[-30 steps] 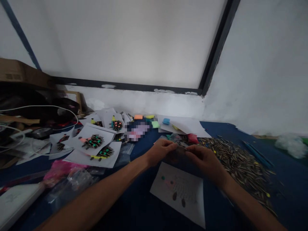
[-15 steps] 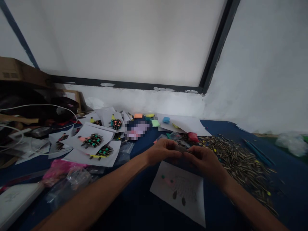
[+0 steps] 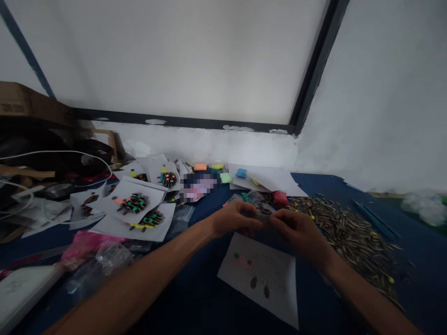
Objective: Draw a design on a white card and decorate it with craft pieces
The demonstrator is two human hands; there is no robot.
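My left hand [image 3: 233,217] and my right hand [image 3: 296,229] meet above a sheet of paper, fingers closed in a pinch. Between their fingertips is a small dark grey piece [image 3: 262,217]; it is dim, and its kind cannot be made out. Below lies the white sheet [image 3: 274,304] with a faint spiny animal drawing, which has a pink head part [image 3: 246,264], a green dot and two dark seeds [image 3: 267,291] at the feet. To the right of my right hand spreads a heap of striped seeds [image 3: 349,228] that look like sunflower seeds.
Several sheets with seed hedgehogs [image 3: 134,203] lie at the left. Coloured clay packets, one orange [image 3: 200,167] and one blue [image 3: 241,173], sit near the wall. Plastic bags [image 3: 115,256], a white box [image 3: 28,293] and a blue tool-like object [image 3: 377,219] are on the blue cloth.
My right hand's fingers have shifted slightly around the dark piece, still held between both hands. The sheet and the seeds stay in place.
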